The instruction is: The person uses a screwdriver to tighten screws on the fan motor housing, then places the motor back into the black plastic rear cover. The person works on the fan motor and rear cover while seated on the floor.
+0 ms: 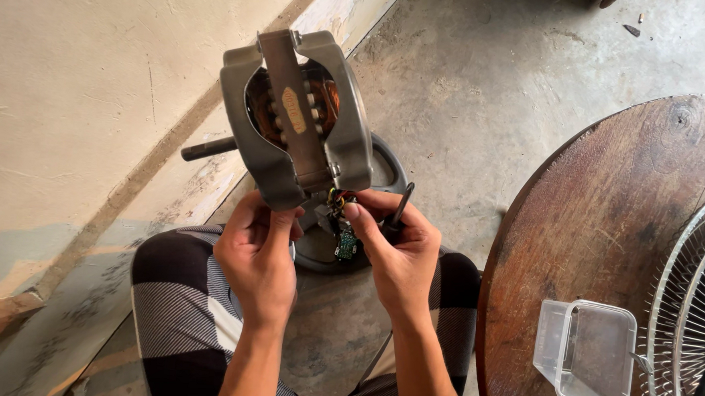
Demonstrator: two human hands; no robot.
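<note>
The left hand (pixel 257 253) grips the lower edge of a grey fan motor (pixel 296 115), held up over the lap with its shaft (pixel 208 148) pointing left. The right hand (pixel 398 253) has its fingers closed round a dark screwdriver (pixel 401 207) while its thumb presses the wires (pixel 338 199) above a small green circuit board (pixel 346 244). This looks like wiring work under the motor; steady, careful fingertip handling seems called for. A clear plastic box (pixel 585 355) sits on the round worktop (pixel 609 219), right.

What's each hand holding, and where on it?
Left hand grips the fan motor by its lower metal frame. Right hand pinches its wires and holds a dark tool.
</note>
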